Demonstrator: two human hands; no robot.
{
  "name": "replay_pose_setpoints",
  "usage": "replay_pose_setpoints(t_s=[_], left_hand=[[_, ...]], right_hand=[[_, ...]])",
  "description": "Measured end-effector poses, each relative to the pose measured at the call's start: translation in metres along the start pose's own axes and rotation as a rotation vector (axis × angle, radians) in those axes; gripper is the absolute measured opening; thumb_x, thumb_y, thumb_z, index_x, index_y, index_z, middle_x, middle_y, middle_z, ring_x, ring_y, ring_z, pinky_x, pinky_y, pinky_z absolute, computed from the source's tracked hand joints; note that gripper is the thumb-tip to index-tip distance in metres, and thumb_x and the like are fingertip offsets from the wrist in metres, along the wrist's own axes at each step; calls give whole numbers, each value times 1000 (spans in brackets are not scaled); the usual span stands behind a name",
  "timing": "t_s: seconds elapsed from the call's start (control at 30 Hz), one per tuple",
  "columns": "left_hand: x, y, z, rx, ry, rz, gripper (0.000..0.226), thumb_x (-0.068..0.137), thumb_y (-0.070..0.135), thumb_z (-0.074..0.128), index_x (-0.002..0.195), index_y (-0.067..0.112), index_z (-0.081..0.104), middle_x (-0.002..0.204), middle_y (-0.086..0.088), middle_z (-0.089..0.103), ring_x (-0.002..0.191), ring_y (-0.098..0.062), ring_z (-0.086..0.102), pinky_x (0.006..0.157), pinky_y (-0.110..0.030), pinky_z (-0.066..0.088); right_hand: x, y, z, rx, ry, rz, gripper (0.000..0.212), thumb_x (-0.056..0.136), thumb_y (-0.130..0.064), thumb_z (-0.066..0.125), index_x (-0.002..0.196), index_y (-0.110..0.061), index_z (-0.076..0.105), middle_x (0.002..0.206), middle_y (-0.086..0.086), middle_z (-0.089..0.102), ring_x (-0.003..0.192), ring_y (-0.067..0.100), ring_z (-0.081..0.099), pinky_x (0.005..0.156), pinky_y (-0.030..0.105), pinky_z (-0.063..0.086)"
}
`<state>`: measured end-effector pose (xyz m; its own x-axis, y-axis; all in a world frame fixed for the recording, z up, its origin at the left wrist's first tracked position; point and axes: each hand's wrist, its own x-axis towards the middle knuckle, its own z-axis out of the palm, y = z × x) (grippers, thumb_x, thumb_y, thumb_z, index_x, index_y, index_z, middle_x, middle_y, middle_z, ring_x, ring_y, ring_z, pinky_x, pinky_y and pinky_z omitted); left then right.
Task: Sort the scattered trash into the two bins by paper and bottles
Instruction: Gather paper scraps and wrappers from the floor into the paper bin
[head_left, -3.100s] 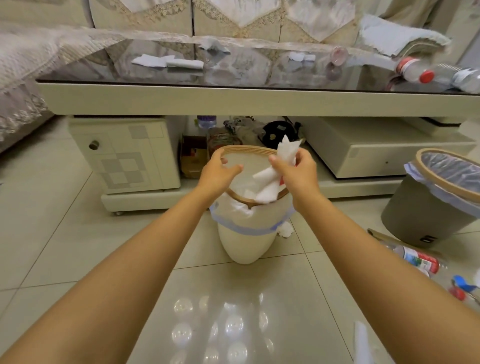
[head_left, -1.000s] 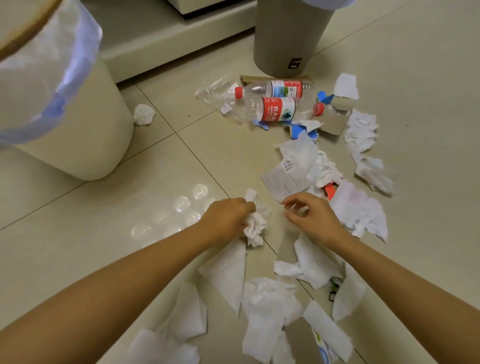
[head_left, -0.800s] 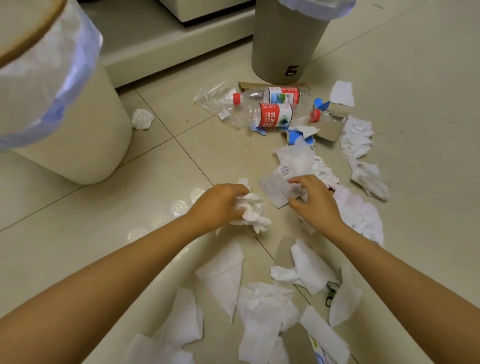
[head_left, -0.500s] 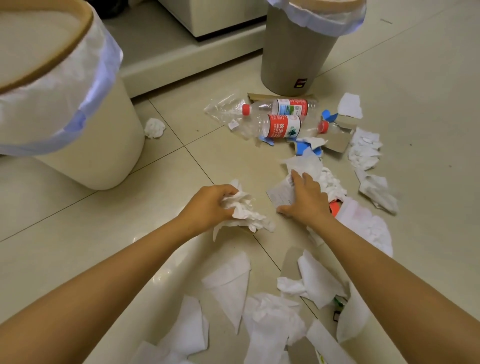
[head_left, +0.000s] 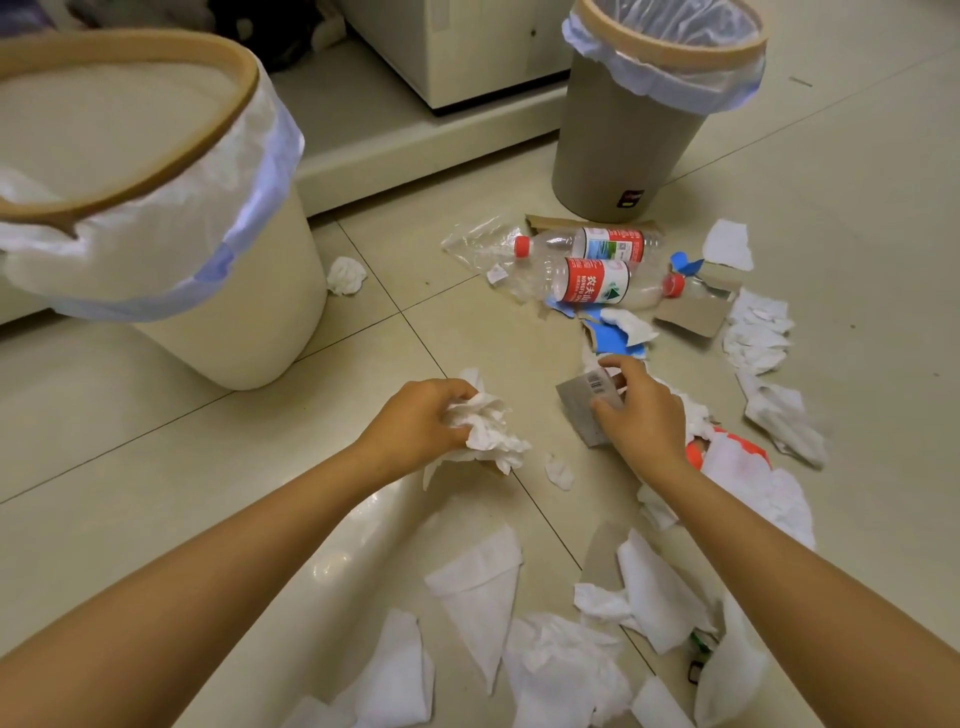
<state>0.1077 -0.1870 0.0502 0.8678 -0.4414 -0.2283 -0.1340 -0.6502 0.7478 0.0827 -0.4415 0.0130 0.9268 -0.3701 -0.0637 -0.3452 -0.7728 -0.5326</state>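
My left hand (head_left: 421, 423) grips a crumpled wad of white tissue (head_left: 488, 428) just above the floor. My right hand (head_left: 641, 413) pinches a grey card with a barcode (head_left: 589, 402), lifted off the floor. A cream bin (head_left: 249, 291) lined with a white bag stands at the left. A grey-brown bin (head_left: 618, 140) with a clear liner stands at the upper right. Two plastic bottles with red caps, one with a red label (head_left: 597, 283) and one behind it (head_left: 597, 243), lie in front of the grey-brown bin.
Several white tissues and paper scraps (head_left: 478, 592) cover the tiled floor around my arms. A balled tissue (head_left: 345, 275) lies by the cream bin. Blue scraps (head_left: 613, 338), brown cardboard (head_left: 691, 314) and an orange piece (head_left: 696, 454) sit among them. A low cabinet base (head_left: 415, 140) runs behind.
My left hand closed on the tissue wad and raised it slightly. My right hand slid forward over the barcoded card and picked it up. The view tilted up, showing more of both bins.
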Motion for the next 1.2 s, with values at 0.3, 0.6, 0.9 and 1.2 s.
replay_pose_setpoints(t_s=[0.3,0.6,0.9,1.2], left_hand=[[-2,21,-52,44,203,55,14,79,19,71,91,16,64,84,-3,64,78,-24,56,65,-35,43],[-27,47,-164,10,500,154,20,80,18,71,100,14,68,89,-1,67,83,-18,61,74,-35,49],[-22,32,-302,219,723,-169,53,79,32,76,125,13,56,117,-8,61,100,-24,57,74,-32,46],[-27,-17,-308,21,821,-206,56,85,24,71,135,15,49,125,-5,61,111,-21,58,93,-38,51]], right_hand=[[-21,-72,-20,202,110,-340,23,81,-17,67,103,-21,68,98,-6,69,92,15,60,81,46,50],[-29,-181,-38,431,74,-491,23,86,-20,67,109,-24,62,96,-14,61,87,-3,56,65,9,47],[-37,-287,-52,561,146,-649,22,84,-17,69,102,-27,63,90,-8,61,85,0,54,67,13,43],[-28,-373,-45,663,125,-662,14,81,-17,69,90,-28,67,78,-19,64,71,4,58,63,30,54]])
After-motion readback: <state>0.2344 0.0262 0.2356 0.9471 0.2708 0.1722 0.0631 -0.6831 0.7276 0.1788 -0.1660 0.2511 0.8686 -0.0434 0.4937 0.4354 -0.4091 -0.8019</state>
